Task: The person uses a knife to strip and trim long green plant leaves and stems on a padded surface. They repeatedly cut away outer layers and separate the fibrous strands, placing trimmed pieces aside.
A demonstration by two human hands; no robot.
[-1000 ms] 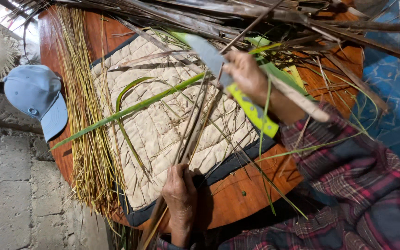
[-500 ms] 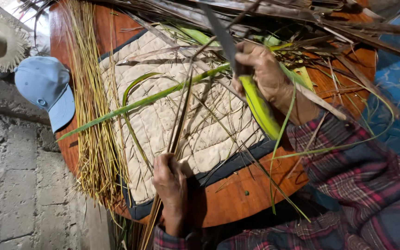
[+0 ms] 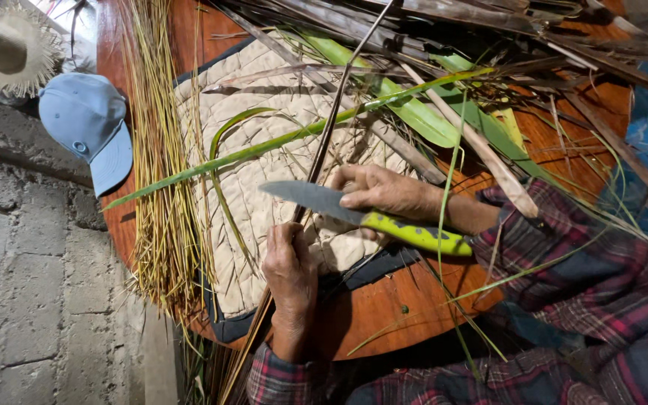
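Head view, left to right: I see a straw hat (image 3: pixel 5 49) and a blue cap (image 3: pixel 88 127) on the concrete ledge, then a bundle of dry straws (image 3: pixel 163 172) lying along the edge of the wooden table (image 3: pixel 384 307). My left hand (image 3: pixel 290 274) comes up from below, wrist bent, fingers closed around a thin dark stem (image 3: pixel 324 142) that runs up and away across the quilted pad (image 3: pixel 264 150). My right hand (image 3: pixel 384 191) reaches in from the right in a plaid sleeve, closed on the yellow-green handle of a knife (image 3: pixel 361 217), forefinger laid on the blade. The blade crosses the stem just above my left hand. Green leaves (image 3: pixel 429 116) and dark stalks crowd the far right.
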